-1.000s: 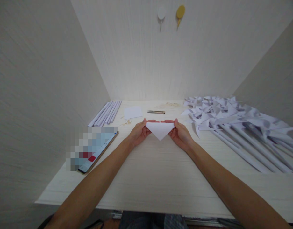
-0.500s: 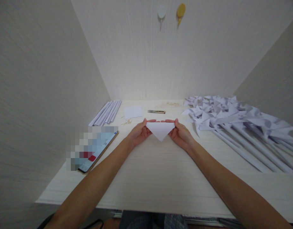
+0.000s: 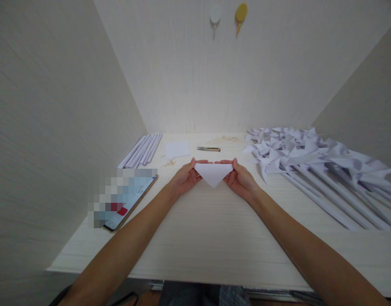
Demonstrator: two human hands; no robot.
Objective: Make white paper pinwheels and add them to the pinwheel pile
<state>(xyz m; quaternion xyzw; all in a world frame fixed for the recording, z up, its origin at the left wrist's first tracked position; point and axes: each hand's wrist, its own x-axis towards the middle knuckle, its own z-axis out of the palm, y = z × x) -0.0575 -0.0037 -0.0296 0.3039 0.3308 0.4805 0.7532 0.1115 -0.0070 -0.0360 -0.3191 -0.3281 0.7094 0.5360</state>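
Between my hands is a white sheet of paper (image 3: pixel 213 174) folded into a triangle, its long straight edge at the top and its point towards me. My left hand (image 3: pixel 185 177) pinches the left corner, thumb on top. The right corner is pinched the same way by my right hand (image 3: pixel 241 178). My other fingers reach behind the paper and partly show above its upper edge. Beyond my hands lie a pair of thread snips (image 3: pixel 208 149) and a flat white paper sheet (image 3: pixel 177 149).
Rolled paper sticks (image 3: pixel 143 149) lie at the back left, with a phone (image 3: pixel 131 202) nearer, partly blurred out. Several paper pinwheels (image 3: pixel 287 148) on paper sticks are piled at the right. Small beige bits (image 3: pixel 170 162) lie on the table (image 3: pixel 208 246). Walls enclose three sides.
Almost nothing differs. Both hands keep hold of the folded paper in nearly the same place, and the view has shifted very slightly.
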